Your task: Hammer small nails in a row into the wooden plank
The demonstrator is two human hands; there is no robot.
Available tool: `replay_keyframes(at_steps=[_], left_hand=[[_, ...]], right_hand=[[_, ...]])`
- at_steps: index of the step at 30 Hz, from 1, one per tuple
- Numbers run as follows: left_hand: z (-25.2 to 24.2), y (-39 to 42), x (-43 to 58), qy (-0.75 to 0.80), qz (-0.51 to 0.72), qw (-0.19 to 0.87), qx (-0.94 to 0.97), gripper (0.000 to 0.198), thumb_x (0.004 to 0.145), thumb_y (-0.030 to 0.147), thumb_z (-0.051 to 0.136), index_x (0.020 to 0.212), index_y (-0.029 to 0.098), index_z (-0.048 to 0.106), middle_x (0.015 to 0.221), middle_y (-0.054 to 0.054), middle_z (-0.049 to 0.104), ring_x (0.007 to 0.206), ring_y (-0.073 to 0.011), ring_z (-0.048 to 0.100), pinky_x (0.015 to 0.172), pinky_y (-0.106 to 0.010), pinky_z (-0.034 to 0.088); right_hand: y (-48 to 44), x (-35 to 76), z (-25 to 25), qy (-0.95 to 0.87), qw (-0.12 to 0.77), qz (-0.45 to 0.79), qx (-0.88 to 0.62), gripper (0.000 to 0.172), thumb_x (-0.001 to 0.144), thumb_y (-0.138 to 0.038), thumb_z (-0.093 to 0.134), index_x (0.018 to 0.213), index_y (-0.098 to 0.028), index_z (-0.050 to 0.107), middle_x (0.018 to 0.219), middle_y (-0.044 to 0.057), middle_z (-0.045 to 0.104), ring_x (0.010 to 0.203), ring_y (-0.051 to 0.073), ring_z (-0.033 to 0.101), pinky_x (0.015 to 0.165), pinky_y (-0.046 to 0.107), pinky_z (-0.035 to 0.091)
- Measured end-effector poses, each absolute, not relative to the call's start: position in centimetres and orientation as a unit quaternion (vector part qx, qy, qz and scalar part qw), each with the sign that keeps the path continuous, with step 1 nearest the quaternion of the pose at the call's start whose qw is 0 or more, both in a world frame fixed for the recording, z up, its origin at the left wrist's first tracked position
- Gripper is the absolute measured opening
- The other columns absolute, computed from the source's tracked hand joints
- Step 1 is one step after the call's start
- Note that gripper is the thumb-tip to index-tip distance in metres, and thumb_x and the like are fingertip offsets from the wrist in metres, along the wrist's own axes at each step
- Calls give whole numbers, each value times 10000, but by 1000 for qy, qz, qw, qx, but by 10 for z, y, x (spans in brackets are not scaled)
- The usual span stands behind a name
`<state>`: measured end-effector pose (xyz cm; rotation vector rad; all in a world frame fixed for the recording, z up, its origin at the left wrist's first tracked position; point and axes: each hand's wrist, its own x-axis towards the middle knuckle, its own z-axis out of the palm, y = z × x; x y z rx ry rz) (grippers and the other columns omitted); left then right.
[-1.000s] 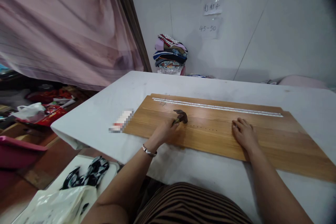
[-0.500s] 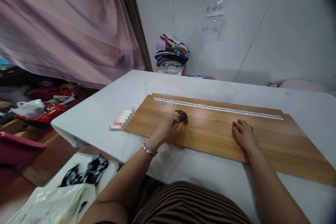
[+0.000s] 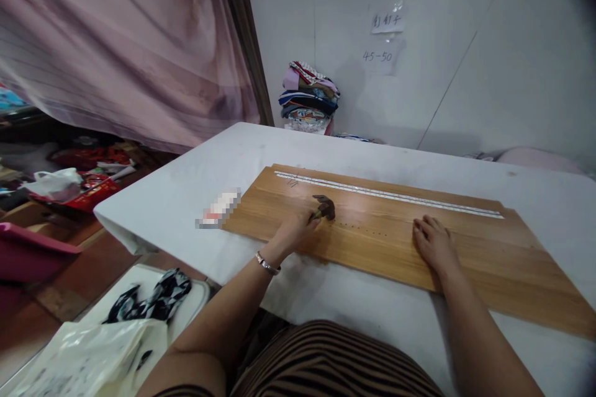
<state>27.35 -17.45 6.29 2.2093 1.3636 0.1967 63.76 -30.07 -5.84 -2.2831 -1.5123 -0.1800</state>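
Note:
My left hand (image 3: 298, 227) is closed around the handle of a claw hammer (image 3: 325, 206). The hammer's head is over the wooden board (image 3: 395, 267), at the left end of a row of small dark dots (image 3: 365, 230); whether these are nail heads or holes I cannot tell. On the right part of the board rests my right hand (image 3: 435, 245), palm down, fingers loosely bent and holding nothing. Two white marked strips (image 3: 391, 193) run along the board's far side. Several thin dark nails (image 3: 292, 182) lie by their left end.
A white-covered table (image 3: 158, 198) carries the board. Left of the board lies a blurred-out flat item (image 3: 218, 208). Folded clothes (image 3: 310, 98) are stacked beyond the far edge. At lower left, a white stool (image 3: 198, 298) bears a bag and patterned cloth. A pink curtain (image 3: 153, 43) hangs at left.
The camera view has shifted slightly. Both hands and the hammer keep nearly the same places on the board.

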Motion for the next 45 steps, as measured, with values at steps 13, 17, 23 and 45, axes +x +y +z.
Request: replay_keyframes(at_steps=[13,17,23,45], left_hand=[[66,-176,274,501,67,254,825,297,958,365,443,1013,174,664,867,-94,711,812,-244,660,714,-324,457],[60,-175,274,505,68,249,824,274,948,363,466,973,170,659,852,-96,712,778,-233,657,678,-310,450],[67,-177,273,493,84,257,827,272,952,355,456,982,181,662,818,-75,702,765,-220,653,665,-296,445],[63,-173,271,499,104,243,825,267,940,389,461,934,196,645,811,-76,693,767,-225,644,687,-312,449]], right_hand=[[-300,639,-62,-534,187,-73,-821,426,968,-361,361,1139,-199,716,1343,139,637,1296,285,523,1041,506,387],[-301,639,-60,-541,187,-72,-817,438,975,-356,347,1149,-188,712,1343,145,635,1285,284,531,1036,501,390],[-301,638,-59,-538,191,-76,-817,420,965,-355,363,1131,-200,717,1322,133,647,1271,280,537,1024,491,400],[-301,638,-58,-541,193,-71,-815,410,962,-344,367,1121,-205,718,1321,135,646,1273,278,530,1035,502,391]])
